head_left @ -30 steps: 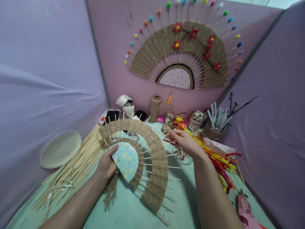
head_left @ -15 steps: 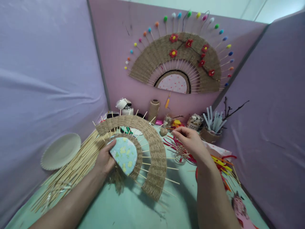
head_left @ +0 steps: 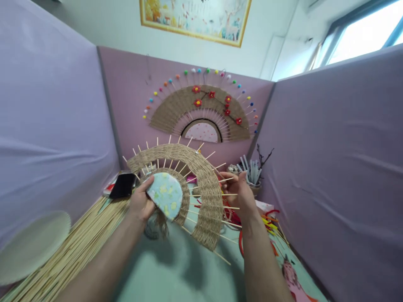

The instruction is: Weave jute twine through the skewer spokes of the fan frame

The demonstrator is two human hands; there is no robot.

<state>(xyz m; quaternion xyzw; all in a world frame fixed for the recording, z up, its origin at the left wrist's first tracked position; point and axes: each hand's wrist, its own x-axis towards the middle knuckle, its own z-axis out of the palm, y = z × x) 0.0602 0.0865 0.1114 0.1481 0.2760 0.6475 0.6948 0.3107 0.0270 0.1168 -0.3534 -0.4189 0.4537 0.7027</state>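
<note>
I hold a half-round woven fan (head_left: pixel 211 197) with thin sticks poking out around its outer edge. My left hand (head_left: pixel 143 203) is closed on its base, the thumb over the blue-green patterned half-disc (head_left: pixel 166 193) and the other fingers mostly behind. At the right rim, my right hand (head_left: pixel 241 191) has its fingers curled behind the protruding sticks, at the edge of the woven band; the fingertips are partly hidden. A frayed brown tassel (head_left: pixel 161 224) hangs below the half-disc.
A larger fan (head_left: pixel 170 107) with red flowers and coloured balls hangs on the back panel. Long sticks (head_left: pixel 94 239) and a pale plate (head_left: pixel 37 243) lie left. A black flat object (head_left: pixel 122 186) lies behind them. Pale glue-like sticks (head_left: pixel 250 170) and coloured strips (head_left: pixel 270 226) are right.
My right hand has gone from a pinch just off the fan's rim to a place behind its outer sticks. My left hand keeps its hold. The view has tilted up and shifted right.
</note>
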